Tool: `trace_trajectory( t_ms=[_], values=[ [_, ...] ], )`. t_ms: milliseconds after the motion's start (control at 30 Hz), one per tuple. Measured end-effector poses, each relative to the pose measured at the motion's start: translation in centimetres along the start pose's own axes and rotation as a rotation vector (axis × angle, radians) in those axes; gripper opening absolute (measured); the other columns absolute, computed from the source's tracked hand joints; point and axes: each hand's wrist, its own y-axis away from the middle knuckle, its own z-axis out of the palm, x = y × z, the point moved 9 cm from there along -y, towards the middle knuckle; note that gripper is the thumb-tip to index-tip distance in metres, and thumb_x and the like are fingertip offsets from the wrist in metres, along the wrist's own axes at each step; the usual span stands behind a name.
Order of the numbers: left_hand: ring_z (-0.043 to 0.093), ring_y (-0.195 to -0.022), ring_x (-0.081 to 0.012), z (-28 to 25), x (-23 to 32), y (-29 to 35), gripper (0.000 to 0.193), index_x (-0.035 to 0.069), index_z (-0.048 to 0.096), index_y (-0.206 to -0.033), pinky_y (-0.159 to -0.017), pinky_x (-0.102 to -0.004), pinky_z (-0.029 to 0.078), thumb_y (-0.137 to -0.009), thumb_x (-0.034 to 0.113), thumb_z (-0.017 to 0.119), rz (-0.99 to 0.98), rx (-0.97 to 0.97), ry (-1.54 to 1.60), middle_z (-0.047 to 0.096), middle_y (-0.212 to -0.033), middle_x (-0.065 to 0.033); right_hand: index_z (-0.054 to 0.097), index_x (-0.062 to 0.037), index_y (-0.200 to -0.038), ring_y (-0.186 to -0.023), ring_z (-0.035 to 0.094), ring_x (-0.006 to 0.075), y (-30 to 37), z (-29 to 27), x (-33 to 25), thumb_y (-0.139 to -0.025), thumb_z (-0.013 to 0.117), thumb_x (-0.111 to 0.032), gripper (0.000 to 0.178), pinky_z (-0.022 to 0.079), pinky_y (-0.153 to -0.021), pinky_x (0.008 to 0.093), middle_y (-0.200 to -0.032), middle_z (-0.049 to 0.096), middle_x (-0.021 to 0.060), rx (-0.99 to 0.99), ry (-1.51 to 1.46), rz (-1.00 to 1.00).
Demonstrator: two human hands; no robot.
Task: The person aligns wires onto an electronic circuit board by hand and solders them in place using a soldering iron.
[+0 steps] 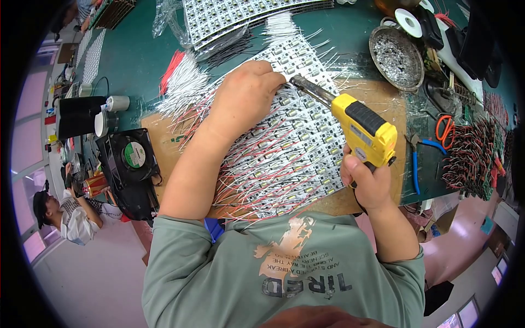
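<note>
Whatever the left grip (246, 92) pinches is too small to tell, and the upper edge crops stacked sheets (240, 17).

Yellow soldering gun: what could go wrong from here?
Burn: the yellow soldering gun in the right hand has its metal tip close to the left hand; if hot, a slip could burn it.
Snag: loose red and white wires lie across the circuit boards and might catch a forearm.

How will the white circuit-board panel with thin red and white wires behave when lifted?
The white circuit-board panel may stay stiff, since it lies flat. Its thin red and white wires will likely flop and snag, being loosely strewn across it.
</note>
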Motion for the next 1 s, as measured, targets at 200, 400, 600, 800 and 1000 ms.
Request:
trace_trajectory(
  t_ms=[200, 400, 600, 800, 1000],
  values=[
    [0.063, -0.084, -0.0272, 0.0, 0.1, -0.1, 0.011, 0.010, 0.071, -0.090, -0.074, -0.0377, 0.053, -0.079, 0.009, 0.067, 0.000, -0.017, -0.005, 0.065, -0.085, -0.0065, 0.044, 0.0093, -0.126, -0.050, 0.047, 0.0118, 0.0, -0.6, -0.1, -0.084, 0.062, -0.021, 0.054, 0.040, -0.047, 0.0251, -0.062, 0.050, 0.0048, 0.024, -0.086, -0.053],
    [0.063, -0.084, -0.0274, 0.1, 0.1, 0.0, 0.011, 0.009, 0.071, -0.090, -0.074, -0.0377, 0.052, -0.079, 0.009, 0.067, 0.011, -0.010, -0.009, 0.065, -0.085, -0.0068, 0.042, 0.0097, -0.129, -0.048, 0.044, 0.0120, 0.0, -0.8, 0.1, -0.082, 0.064, -0.023, 0.061, 0.038, -0.046, 0.0253, -0.061, 0.047, 0.0038, 0.030, -0.159, -0.035],
    [0.063, -0.082, -0.0276, -0.9, 0.2, 0.0, 0.013, 0.009, 0.071, -0.090, -0.072, -0.0366, 0.051, -0.078, 0.007, 0.069, -0.007, 0.065, 0.079, 0.064, -0.084, -0.0066, 0.043, 0.0069, -0.129, -0.048, 0.044, 0.0117, 0.7, -1.1, -0.2, -0.082, 0.066, -0.025, 0.061, 0.037, -0.044, 0.0253, -0.061, 0.045, 0.0035, 0.051, -0.194, -0.062],
    [0.063, -0.084, -0.0274, -4.4, 2.9, 0.1, 0.013, 0.007, 0.070, -0.092, -0.073, -0.0359, 0.051, -0.079, 0.005, 0.068, 0.001, 0.098, 0.160, 0.065, -0.088, -0.0067, 0.042, 0.0062, -0.129, -0.048, 0.044, 0.0125, 2.3, -2.9, 0.2, -0.083, 0.066, -0.026, 0.061, 0.037, -0.044, 0.0257, -0.062, 0.046, 0.0042, 0.101, -0.227, -0.079],
    [0.065, -0.089, -0.0285, -2.3, 4.5, 0.2, 0.014, 0.007, 0.070, -0.093, -0.076, -0.0362, 0.052, -0.080, 0.005, 0.067, 0.073, 0.031, 0.367, 0.069, -0.097, -0.0074, 0.040, 0.0050, -0.132, -0.052, 0.047, 0.0121, 2.6, -3.3, 1.0, -0.083, 0.064, -0.020, 0.060, 0.040, -0.045, 0.0253, -0.081, 0.053, 0.0096, 0.067, -0.264, -0.090]
  ],
)
